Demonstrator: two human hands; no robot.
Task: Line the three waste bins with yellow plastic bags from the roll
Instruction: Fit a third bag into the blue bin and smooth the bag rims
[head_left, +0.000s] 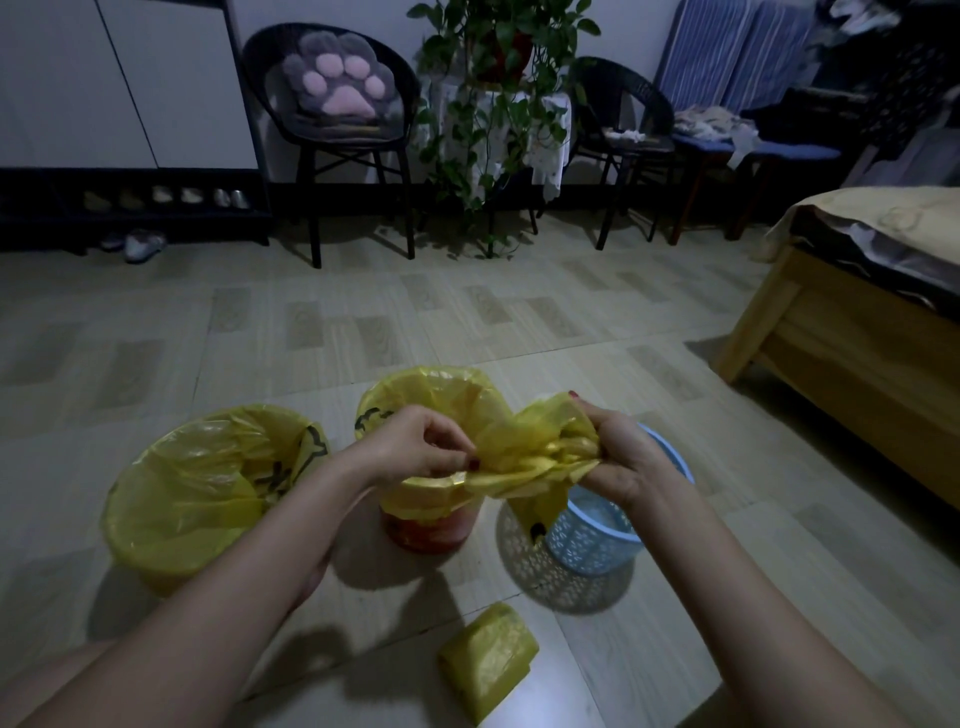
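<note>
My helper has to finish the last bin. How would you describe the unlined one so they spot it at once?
On the tiled floor stand three bins in a row. The unlined one is the blue lattice basket at the right end, beside the red bin. Its neighbours both wear yellow liners; it has none.

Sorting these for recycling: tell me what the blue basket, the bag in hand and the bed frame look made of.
Blue basket: likely moulded plastic, with a uniform lattice of holes.
Bag: thin yellow plastic film, translucent, crumpling between left hand and right hand.
Bed frame: apparently light wood, grain visible.
</note>
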